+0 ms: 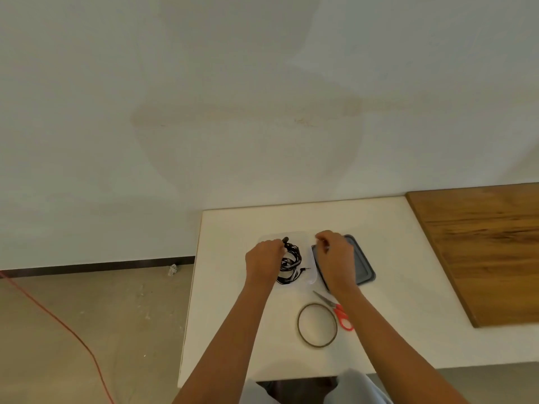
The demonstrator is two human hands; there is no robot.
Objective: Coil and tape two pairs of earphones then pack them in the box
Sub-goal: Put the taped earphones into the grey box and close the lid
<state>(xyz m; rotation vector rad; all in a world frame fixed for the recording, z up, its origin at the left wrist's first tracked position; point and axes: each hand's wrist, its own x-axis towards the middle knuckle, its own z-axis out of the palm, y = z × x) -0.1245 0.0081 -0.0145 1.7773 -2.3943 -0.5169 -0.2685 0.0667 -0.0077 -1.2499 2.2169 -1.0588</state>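
Note:
A clear plastic box (pixel 311 277) sits on the white table (pixel 393 287). Black coiled earphones (pixel 290 263) lie inside it. My left hand (pixel 264 259) rests at the box's left side, fingers curled near an earbud at the top of the coil; whether it grips anything is hard to tell. My right hand (pixel 335 255) is over the box's right edge, fingers curled as if pinching something small. A grey lid (pixel 363 263) lies just right of the box, partly under my right hand.
A roll of tape (pixel 317 325) lies in front of the box, with red-handled scissors (pixel 335 309) beside it. A wooden board (pixel 484 252) covers the table's right part. The table's left edge drops to the floor, where a red cable (pixel 58 319) runs.

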